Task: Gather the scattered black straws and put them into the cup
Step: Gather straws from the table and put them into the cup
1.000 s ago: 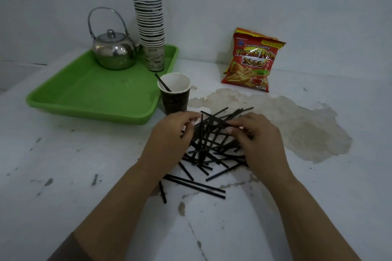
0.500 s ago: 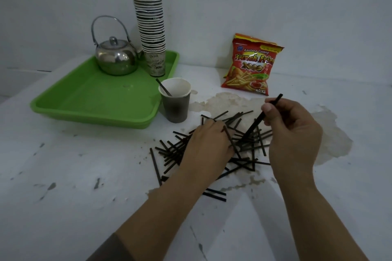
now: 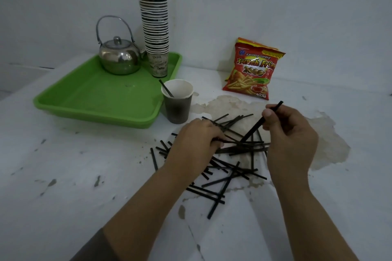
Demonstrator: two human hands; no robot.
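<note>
Several black straws (image 3: 231,167) lie crossed in a loose pile on the white table. A dark paper cup (image 3: 177,108) with a white inside stands upright just behind the pile, and one straw (image 3: 166,89) leans in it. My right hand (image 3: 290,140) pinches a single black straw (image 3: 257,125), tilted, its lower end over the pile. My left hand (image 3: 195,144) rests palm down on the left part of the pile, fingers curled around straws there.
A green tray (image 3: 91,99) lies to the left behind the cup, carrying a steel kettle (image 3: 118,59) and a tall stack of paper cups (image 3: 156,34). A red snack bag (image 3: 252,70) leans against the wall. A brownish stain (image 3: 322,133) marks the table on the right.
A second ago both hands were down in the pile. My right hand lifted one straw out and now holds it tilted; my left hand shifted right across the pile.
</note>
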